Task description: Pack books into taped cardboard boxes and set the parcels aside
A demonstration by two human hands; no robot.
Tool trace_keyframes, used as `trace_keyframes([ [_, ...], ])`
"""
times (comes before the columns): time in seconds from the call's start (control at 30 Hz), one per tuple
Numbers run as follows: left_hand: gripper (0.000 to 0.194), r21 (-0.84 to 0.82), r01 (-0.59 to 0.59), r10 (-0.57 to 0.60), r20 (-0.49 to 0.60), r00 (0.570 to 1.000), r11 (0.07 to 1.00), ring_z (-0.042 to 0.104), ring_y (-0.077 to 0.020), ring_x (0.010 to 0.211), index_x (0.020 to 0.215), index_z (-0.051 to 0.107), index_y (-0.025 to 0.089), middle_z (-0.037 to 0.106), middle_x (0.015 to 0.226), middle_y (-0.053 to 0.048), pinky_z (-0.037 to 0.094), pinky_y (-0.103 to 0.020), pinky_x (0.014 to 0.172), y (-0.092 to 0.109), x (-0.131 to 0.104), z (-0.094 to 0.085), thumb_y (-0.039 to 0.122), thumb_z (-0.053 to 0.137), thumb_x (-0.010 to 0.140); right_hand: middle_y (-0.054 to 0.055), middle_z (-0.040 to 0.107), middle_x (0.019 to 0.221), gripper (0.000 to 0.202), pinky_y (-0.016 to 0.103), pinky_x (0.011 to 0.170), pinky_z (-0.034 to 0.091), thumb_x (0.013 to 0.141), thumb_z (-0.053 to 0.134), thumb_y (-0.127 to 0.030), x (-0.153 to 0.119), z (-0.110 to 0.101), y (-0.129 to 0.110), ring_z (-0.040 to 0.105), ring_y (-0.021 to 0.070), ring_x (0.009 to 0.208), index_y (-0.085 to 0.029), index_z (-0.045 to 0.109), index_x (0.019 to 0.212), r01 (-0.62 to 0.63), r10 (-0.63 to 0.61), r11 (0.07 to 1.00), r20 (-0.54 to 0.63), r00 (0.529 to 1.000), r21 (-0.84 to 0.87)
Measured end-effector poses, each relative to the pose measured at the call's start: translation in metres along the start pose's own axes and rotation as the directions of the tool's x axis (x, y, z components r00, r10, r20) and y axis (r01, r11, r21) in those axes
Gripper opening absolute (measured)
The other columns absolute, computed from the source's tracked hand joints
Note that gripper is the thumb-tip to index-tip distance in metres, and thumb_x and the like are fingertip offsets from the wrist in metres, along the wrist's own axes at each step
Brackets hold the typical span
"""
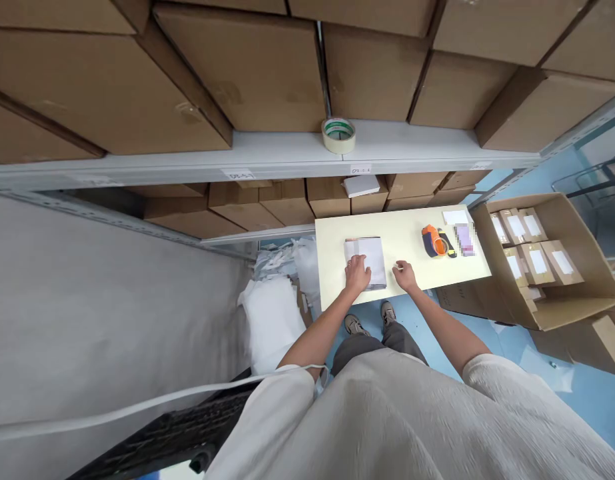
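My left hand (357, 273) lies on a flat rectangular packet (374, 257) with a white paper face and dark edges, on the cream tabletop (402, 230). Its fingers are stretched out and pressed against the paper. To the right of the packet, just above the table, is my right hand (404, 275), with fingers curled together. Something small and pale may be at its fingertips, too tiny to name. Farther right on the table are an orange and dark blue tape dispenser (431, 241), a black and yellow cutter (447, 243) and a blurred purple item (465, 240).
Shelves of cardboard boxes (247, 67) stand beyond the table, with a tape roll (338, 135) on the shelf edge. An open carton (587, 293) holding several labelled small boxes is at the right. White foam sheets (274, 320) are stacked at the left. A white cable (162, 398) crosses by my left arm.
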State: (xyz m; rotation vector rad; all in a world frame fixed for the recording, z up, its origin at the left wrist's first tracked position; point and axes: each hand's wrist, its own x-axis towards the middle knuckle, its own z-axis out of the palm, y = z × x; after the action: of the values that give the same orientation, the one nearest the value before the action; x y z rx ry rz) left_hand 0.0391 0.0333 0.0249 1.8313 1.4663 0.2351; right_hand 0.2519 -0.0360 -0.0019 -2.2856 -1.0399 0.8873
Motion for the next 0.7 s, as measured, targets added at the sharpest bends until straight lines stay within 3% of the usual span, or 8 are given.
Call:
trace_keyframes([
  [0.2, 0.051, -0.054, -0.119, 0.125, 0.135, 0.983, 0.991, 0.05, -0.0372, 0.146, 0.148, 0.056, 0.023, 0.052, 0.157, -0.017, 0.04, -0.052, 0.122, 0.049, -0.001, 0.032, 0.021, 0.059, 0.097, 0.016, 0.071, 0.122, 0.033, 0.043, 0.101, 0.055, 0.087, 0.058, -0.029, 0.011, -0.082, 0.041, 0.069, 0.0252, 0.096, -0.018, 0.071, 0.116, 0.017, -0.014, 0.999, -0.131, 0.991, 0.027],
  [0.4, 0.047, -0.105, -0.164, 0.184, 0.216, 0.959, 0.981, 0.052, -0.035, 0.146, 0.143, 0.059, 0.023, 0.056, 0.153, -0.016, 0.041, -0.051, 0.122, 0.104, 0.012, 0.079, 0.02, 0.061, 0.096, 0.016, 0.071, 0.121, 0.035, 0.044, 0.099, 0.054, 0.085, 0.056, -0.024, 0.048, -0.153, 0.092, 0.067, 0.0281, 0.101, -0.017, 0.071, 0.117, -0.001, -0.018, 0.996, -0.204, 0.979, -0.093],
  [0.53, 0.047, -0.132, -0.141, 0.17, 0.24, 0.956, 0.981, 0.053, -0.0337, 0.146, 0.14, 0.062, 0.023, 0.058, 0.151, -0.016, 0.039, -0.051, 0.124, 0.14, 0.025, 0.118, 0.019, 0.063, 0.093, 0.016, 0.068, 0.127, 0.037, 0.044, 0.102, 0.052, 0.087, 0.058, -0.021, 0.081, -0.183, 0.116, 0.063, 0.0308, 0.114, -0.018, 0.07, 0.122, 0.018, -0.051, 0.972, -0.136, 0.989, -0.236],
  [0.7, 0.049, -0.107, -0.112, 0.136, 0.247, 0.959, 0.988, 0.052, -0.0327, 0.147, 0.142, 0.06, 0.021, 0.058, 0.153, -0.017, 0.041, -0.051, 0.123, 0.168, 0.035, 0.162, 0.019, 0.061, 0.094, 0.019, 0.062, 0.136, 0.038, 0.045, 0.102, 0.049, 0.091, 0.062, -0.02, 0.118, -0.196, 0.124, 0.057, 0.0343, 0.123, -0.019, 0.067, 0.129, 0.134, -0.132, 0.907, 0.033, 0.991, -0.399],
])
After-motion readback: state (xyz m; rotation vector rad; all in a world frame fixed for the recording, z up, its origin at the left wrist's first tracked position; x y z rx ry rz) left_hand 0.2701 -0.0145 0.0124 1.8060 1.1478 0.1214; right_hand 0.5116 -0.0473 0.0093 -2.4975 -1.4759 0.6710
